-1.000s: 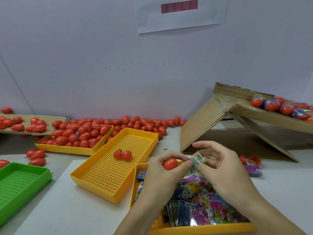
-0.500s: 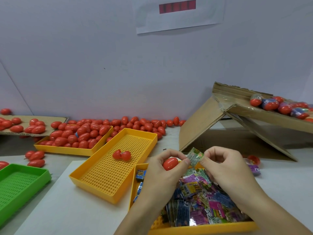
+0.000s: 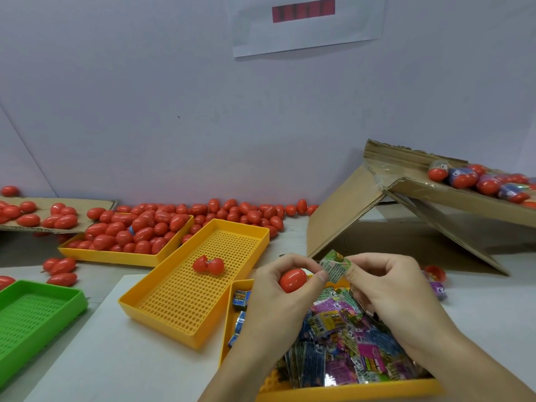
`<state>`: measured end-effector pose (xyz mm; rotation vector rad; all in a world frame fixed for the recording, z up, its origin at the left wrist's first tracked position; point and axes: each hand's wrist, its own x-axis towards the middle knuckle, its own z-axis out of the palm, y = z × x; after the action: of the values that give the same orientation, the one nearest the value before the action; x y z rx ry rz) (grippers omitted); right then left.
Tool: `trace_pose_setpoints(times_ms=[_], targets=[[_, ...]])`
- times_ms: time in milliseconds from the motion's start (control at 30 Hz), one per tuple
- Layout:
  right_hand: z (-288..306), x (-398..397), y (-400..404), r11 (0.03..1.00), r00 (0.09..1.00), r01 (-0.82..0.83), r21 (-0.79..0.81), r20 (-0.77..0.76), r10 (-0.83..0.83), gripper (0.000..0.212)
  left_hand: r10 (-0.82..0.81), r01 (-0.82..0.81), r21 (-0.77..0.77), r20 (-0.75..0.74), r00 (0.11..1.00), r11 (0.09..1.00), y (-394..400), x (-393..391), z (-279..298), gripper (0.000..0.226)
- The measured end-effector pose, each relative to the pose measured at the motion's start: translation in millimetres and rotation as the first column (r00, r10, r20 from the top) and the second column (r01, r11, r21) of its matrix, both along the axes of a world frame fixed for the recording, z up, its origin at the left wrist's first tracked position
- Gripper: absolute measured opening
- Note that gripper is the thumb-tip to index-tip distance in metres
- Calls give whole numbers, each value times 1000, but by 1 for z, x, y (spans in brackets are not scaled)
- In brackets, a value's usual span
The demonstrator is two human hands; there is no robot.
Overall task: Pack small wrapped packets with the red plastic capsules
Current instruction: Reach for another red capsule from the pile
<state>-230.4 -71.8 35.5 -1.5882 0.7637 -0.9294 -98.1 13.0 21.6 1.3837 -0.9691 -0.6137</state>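
Note:
My left hand (image 3: 278, 297) cups a red capsule (image 3: 293, 280) in its palm, and its thumb and forefinger also pinch the left edge of a small green wrapped packet (image 3: 335, 266). My right hand (image 3: 385, 288) pinches the same packet from the right. Both hands hover over a yellow tray (image 3: 348, 391) heaped with colourful wrapped packets (image 3: 348, 349). An open red capsule (image 3: 208, 264), its two halves joined, lies in the perforated yellow tray (image 3: 185, 303) to the left.
A further yellow tray (image 3: 116, 256) holds several closed red capsules (image 3: 139, 227), with more strewn along the wall. A green tray (image 3: 34, 314) sits at the left. A tilted cardboard box (image 3: 406, 216) at the right carries packed capsules (image 3: 475, 178).
Both hands have stayed over the packet tray. The green packet between my fingers has turned and now stands more upright, a little higher. The red capsule remains in my left palm.

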Motion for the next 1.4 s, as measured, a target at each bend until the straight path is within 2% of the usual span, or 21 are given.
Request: trace_pose_setpoints(times_ms=[100,167,300,400,500,633,733,833,933,1033,1167,1267,1400], targets=[[-3,0,-2,993,995,-86,81,49,83,35,-1,1,-17,2,1000,1000,1,1,1,7],[-6,3,-6,983,993,-104,150,73,93,17,7,-7,-28,10,1000,1000,1,1,2,7],[-4,7,-7,951,968,-219,218,170,184,21,27,-22,-48,98,995,999,1,1,2,9],[-4,5,-8,969,981,-175,173,116,157,40,11,-2,-47,192,981,999,0,1,-1,9],[-6,3,-10,957,976,-188,221,150,157,27,16,-10,-30,224,975,999,-1,1,-3,9],[-6,2,-11,936,965,-231,265,188,185,25,22,-19,-15,203,979,1000,-1,2,-4,8],[-8,3,-12,946,968,-201,255,202,151,26,-17,18,-5,186,982,1000,0,3,-4,10],[-10,2,-14,959,974,-113,259,221,55,23,-89,89,11,59,994,996,2,3,-4,17],[-13,2,-16,971,980,-39,238,199,-9,17,-136,136,-9,-127,982,991,0,4,-3,23],[-14,3,-13,988,992,12,156,125,-31,15,-109,110,-4,-174,979,994,-4,6,-3,27],[-14,3,-10,999,998,27,24,56,-28,13,-120,124,12,-159,980,992,-4,5,-4,27],[-12,3,-9,999,998,32,-31,52,-30,13,-120,122,11,-80,989,993,-3,4,-4,13],[-11,3,-9,990,999,39,-136,23,-36,11,-98,97,22,30,995,995,-2,3,-3,16]])
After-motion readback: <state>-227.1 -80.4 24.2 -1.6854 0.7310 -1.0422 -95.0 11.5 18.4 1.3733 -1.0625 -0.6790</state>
